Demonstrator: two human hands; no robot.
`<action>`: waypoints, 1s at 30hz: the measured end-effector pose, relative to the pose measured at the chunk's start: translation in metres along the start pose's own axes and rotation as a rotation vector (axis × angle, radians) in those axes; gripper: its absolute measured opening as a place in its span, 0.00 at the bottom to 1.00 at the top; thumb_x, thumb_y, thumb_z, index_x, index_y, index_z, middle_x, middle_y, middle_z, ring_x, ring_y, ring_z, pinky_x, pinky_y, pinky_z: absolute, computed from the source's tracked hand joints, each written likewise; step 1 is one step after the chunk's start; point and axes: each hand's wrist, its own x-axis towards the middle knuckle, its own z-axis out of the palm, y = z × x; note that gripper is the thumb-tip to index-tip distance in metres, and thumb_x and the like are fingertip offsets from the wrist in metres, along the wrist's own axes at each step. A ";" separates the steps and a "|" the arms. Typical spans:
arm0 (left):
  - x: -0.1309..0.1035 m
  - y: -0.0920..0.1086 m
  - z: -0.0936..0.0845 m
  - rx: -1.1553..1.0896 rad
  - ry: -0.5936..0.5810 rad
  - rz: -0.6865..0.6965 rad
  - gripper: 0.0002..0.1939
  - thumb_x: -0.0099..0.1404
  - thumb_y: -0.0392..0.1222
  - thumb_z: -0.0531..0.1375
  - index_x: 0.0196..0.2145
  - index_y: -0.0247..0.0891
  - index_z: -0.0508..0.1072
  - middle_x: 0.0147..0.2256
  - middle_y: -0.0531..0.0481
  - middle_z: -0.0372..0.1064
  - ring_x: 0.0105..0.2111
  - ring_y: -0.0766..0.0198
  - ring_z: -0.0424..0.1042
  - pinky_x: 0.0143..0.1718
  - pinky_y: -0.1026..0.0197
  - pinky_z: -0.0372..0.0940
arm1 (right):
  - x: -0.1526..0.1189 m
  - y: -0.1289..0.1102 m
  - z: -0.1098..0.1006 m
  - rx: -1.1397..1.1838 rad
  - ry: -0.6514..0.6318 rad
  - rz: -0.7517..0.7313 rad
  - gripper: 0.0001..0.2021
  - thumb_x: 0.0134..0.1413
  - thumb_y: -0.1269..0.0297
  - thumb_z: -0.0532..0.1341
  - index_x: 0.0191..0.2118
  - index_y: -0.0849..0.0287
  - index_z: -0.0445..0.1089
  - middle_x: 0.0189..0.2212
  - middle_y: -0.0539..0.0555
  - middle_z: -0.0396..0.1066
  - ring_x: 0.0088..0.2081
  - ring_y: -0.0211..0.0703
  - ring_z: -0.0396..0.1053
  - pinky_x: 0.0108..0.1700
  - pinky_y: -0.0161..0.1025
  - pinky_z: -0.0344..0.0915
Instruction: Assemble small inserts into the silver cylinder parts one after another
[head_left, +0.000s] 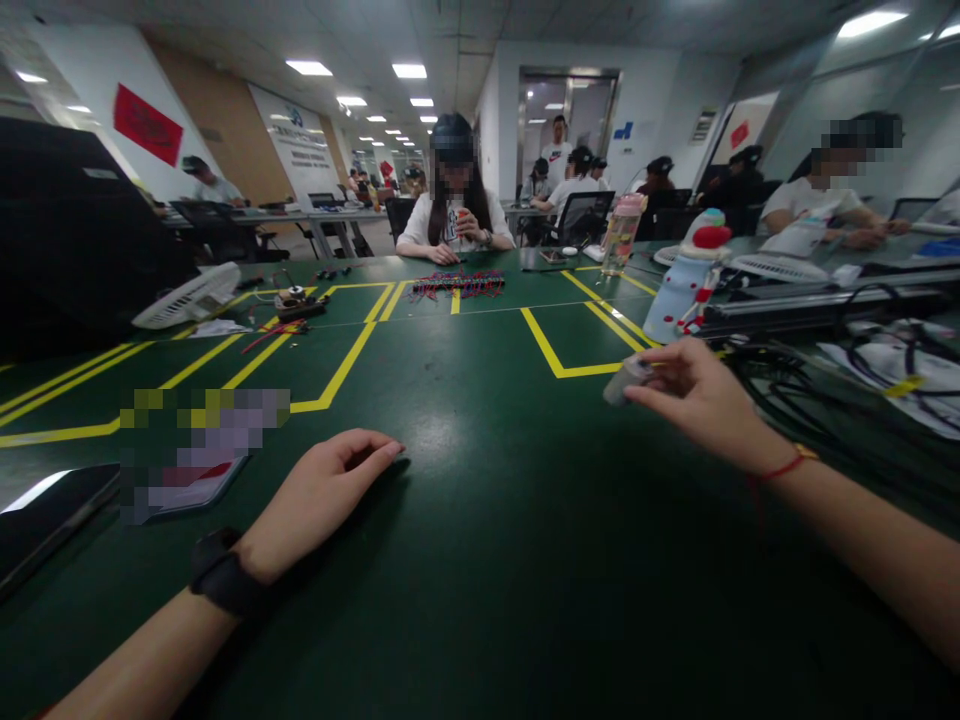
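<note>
One grey cylinder [619, 384] at fingertips of right grip [696, 396]

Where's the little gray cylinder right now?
In the head view, the little gray cylinder is right of centre, held in the right hand, below and left of the light-blue bottle.

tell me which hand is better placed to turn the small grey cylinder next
Probably the right hand: its thumb and fingers hold the small grey cylinder. The left hand is well apart from it and would have to reach across.
</note>
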 end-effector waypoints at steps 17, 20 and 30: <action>-0.012 0.047 0.031 -0.085 0.029 0.314 0.15 0.65 0.50 0.54 0.47 0.46 0.71 0.45 0.49 0.67 0.41 0.60 0.68 0.39 0.58 0.64 | -0.041 -0.075 0.102 0.314 -0.390 -0.175 0.25 0.47 0.67 0.63 0.52 0.57 0.56 0.45 0.55 0.65 0.46 0.38 0.66 0.50 0.41 0.65; -0.010 0.071 0.039 -0.098 0.003 0.435 0.11 0.65 0.46 0.55 0.42 0.45 0.74 0.42 0.49 0.67 0.41 0.62 0.67 0.42 0.58 0.63 | -0.041 -0.074 0.104 0.333 -0.405 -0.156 0.24 0.48 0.67 0.63 0.51 0.57 0.56 0.45 0.53 0.66 0.45 0.36 0.66 0.50 0.39 0.65; 0.004 0.067 0.038 -0.191 0.100 0.379 0.11 0.63 0.47 0.57 0.38 0.43 0.76 0.38 0.49 0.70 0.37 0.62 0.68 0.36 0.60 0.62 | -0.041 -0.074 0.101 0.269 -0.387 -0.210 0.22 0.48 0.68 0.62 0.51 0.56 0.60 0.44 0.52 0.67 0.44 0.35 0.66 0.48 0.37 0.64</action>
